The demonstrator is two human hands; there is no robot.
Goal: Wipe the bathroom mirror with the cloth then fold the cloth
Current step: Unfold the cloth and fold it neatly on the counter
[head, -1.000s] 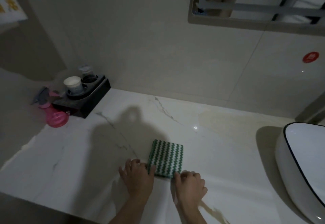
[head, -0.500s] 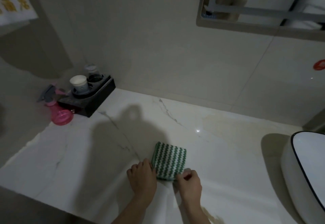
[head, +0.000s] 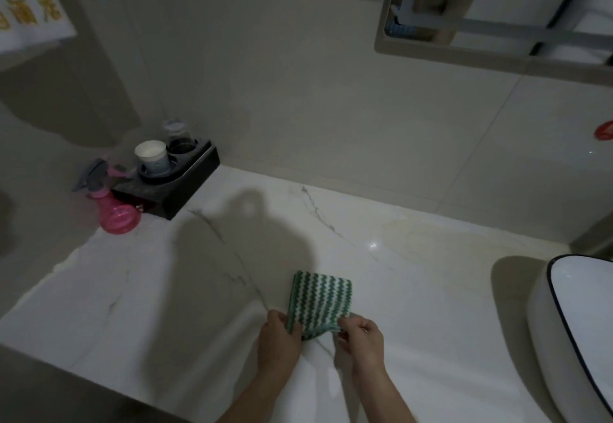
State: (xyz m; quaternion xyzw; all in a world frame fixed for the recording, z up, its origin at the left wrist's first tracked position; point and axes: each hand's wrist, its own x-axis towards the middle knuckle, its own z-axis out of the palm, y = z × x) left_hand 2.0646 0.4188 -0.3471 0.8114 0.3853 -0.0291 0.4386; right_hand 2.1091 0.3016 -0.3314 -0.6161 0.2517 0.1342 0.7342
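A green and white zigzag cloth [head: 319, 300], folded into a small rectangle, lies on the white marble counter [head: 166, 290]. My left hand [head: 278, 339] pinches its near left corner. My right hand [head: 361, 336] pinches its near right corner, and the near edge is lifted a little off the counter. The mirror [head: 517, 1] hangs on the tiled wall at the top right; only its lower left part is in view.
A black holder [head: 180, 187] with a white cup [head: 151, 155] and a glass stands at the back left, with a pink spray bottle [head: 112, 210] beside it. A white basin [head: 577, 329] sits at the right edge. A towel [head: 30, 14] hangs top left.
Both hands went from resting flat at the cloth's near edge to pinching its near corners and lifting that edge. The view has tilted slightly, showing more of the mirror.
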